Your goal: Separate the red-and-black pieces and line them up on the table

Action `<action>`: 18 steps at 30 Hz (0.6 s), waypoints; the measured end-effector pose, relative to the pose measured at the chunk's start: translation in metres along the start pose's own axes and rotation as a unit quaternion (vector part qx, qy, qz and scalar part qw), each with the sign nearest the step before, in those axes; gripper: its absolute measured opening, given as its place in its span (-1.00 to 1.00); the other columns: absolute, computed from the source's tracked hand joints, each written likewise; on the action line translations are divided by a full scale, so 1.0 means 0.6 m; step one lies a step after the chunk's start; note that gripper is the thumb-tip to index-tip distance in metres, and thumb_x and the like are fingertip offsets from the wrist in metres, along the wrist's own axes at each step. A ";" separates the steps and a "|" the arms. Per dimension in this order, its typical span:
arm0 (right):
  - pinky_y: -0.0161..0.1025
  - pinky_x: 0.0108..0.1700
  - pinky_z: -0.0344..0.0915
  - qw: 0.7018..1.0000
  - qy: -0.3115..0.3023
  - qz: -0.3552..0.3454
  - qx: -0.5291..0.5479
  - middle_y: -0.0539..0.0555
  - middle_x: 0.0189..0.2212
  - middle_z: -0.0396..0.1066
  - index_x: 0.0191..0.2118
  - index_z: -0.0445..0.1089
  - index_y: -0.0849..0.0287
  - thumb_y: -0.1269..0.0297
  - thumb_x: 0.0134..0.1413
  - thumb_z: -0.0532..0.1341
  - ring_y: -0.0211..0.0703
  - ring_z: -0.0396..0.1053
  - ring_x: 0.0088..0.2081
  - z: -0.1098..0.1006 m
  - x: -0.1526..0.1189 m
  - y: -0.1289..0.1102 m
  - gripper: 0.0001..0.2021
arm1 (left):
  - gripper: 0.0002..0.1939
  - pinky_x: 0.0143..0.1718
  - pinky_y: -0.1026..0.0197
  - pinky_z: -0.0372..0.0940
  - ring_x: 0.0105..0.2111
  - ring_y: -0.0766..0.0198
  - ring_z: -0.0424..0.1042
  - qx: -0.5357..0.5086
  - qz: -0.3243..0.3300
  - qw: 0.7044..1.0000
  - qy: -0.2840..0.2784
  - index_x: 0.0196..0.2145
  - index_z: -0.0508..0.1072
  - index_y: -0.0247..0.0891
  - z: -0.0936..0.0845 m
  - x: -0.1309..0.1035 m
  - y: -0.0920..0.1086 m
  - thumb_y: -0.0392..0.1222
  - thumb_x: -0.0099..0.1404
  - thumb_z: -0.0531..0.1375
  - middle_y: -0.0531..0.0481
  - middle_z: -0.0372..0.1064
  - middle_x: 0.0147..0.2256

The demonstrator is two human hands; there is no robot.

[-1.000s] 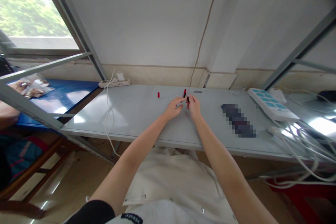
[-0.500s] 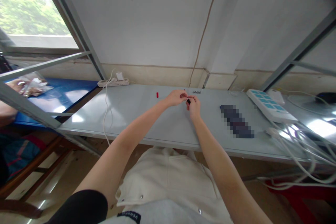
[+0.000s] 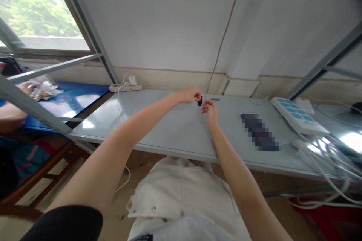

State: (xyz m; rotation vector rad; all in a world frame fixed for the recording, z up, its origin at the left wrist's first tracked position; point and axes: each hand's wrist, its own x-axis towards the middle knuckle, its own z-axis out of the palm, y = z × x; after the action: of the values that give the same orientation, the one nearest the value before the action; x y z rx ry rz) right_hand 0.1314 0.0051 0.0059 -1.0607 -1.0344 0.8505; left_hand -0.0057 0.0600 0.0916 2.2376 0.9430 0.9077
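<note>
We are holding our left hand (image 3: 190,95) curved against a small red-and-black piece (image 3: 200,101) between our hands, above the smooth, glossy grey table (image 3: 158,128); whether its fingers are gripping, we cannot tell. Our right hand (image 3: 212,113) is resting nearby, fingers loosely parted. Small, dark, ridged-looking bits (image 3: 215,99) are lying behind.

At a grey table (image 3: 169,131), the left hand (image 3: 191,95) has its bent fingertips at a small black and red tube (image 3: 200,101), grip unclear. The right hand (image 3: 210,111), just beside, has loosely spread fingers. Small dark pieces (image 3: 215,99) lie in a row beyond it.
</note>
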 end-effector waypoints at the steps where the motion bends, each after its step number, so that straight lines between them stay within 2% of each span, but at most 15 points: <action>1: -0.33 -0.52 0.15 1.000 0.004 -0.006 -0.009 0.01 -0.43 0.27 -0.34 0.16 0.13 0.23 -0.15 -0.02 -0.30 0.21 -0.52 -0.001 0.001 0.001 -0.81 | -0.81 -0.48 0.38 0.11 -0.61 0.39 0.22 -0.019 -0.028 0.999 0.024 -0.72 0.37 -0.25 -0.012 0.002 -0.007 -0.50 -0.19 0.23 0.07 0.30 -0.68; 6: -0.32 -0.48 0.14 0.997 0.001 -0.035 -0.066 0.01 -0.41 0.28 -0.33 0.19 0.14 0.24 -0.13 -0.03 -0.30 0.21 -0.50 -0.007 0.003 0.014 -0.81 | -0.70 -0.42 0.40 0.11 -0.58 0.37 0.22 -0.060 -0.156 0.985 0.051 -0.78 0.30 -0.26 -0.056 -0.004 -0.045 -0.65 -0.22 0.15 0.10 0.17 -0.75; 9: -0.30 -0.43 0.16 0.994 -0.009 -0.048 -0.098 0.01 -0.42 0.29 -0.33 0.20 0.16 0.23 -0.09 -0.03 -0.29 0.21 -0.49 -0.008 0.004 0.022 -0.81 | -0.69 -0.38 0.38 0.12 -0.54 0.34 0.27 0.014 -0.160 0.986 0.040 -0.79 0.28 -0.26 -0.066 -0.017 -0.060 -0.64 -0.22 0.15 0.10 0.15 -0.75; 12: -0.29 -0.40 0.16 0.991 -0.020 -0.058 -0.117 0.01 -0.42 0.30 -0.31 0.21 0.17 0.22 -0.06 -0.03 -0.29 0.22 -0.49 -0.008 0.003 0.025 -0.79 | -0.75 -0.30 0.33 0.14 -0.43 0.28 0.33 0.129 -0.153 0.979 -0.028 -0.75 0.30 -0.26 -0.070 -0.029 -0.062 -0.59 -0.20 0.16 0.07 0.22 -0.70; 14: -0.29 -0.40 0.16 0.990 -0.022 -0.067 -0.121 0.02 -0.42 0.30 -0.30 0.22 0.17 0.23 -0.06 -0.04 -0.29 0.21 -0.49 -0.007 0.001 0.024 -0.79 | -0.83 -0.23 0.27 0.14 -0.33 0.23 0.35 0.247 -0.147 0.953 -0.093 -0.66 0.35 -0.28 -0.071 -0.034 -0.056 -0.51 -0.13 0.16 0.01 0.34 -0.57; 16: -0.29 -0.39 0.15 0.989 -0.022 -0.072 -0.124 0.01 -0.44 0.30 -0.31 0.22 0.18 0.25 -0.06 -0.04 -0.29 0.21 -0.49 -0.007 0.000 0.022 -0.79 | -0.89 -0.16 0.19 0.13 -0.26 0.19 0.35 0.368 -0.128 0.909 -0.149 -0.54 0.41 -0.28 -0.072 -0.038 -0.049 -0.43 -0.04 0.15 -0.06 0.42 -0.41; 18: -0.29 -0.39 0.15 0.989 -0.021 -0.076 -0.129 0.02 -0.45 0.30 -0.32 0.22 0.18 0.27 -0.07 -0.04 -0.29 0.20 -0.49 -0.007 -0.001 0.019 -0.80 | -0.86 -0.14 0.14 0.11 -0.23 0.18 0.35 0.441 -0.108 0.872 -0.180 -0.43 0.44 -0.28 -0.072 -0.040 -0.047 -0.38 0.02 0.12 -0.10 0.43 -0.31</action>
State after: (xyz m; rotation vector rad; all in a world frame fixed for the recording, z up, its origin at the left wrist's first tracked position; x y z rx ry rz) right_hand 0.1345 0.0063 -0.0061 -1.1657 -1.2696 0.6291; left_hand -0.0619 0.0679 0.0905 2.7796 1.5863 -0.1262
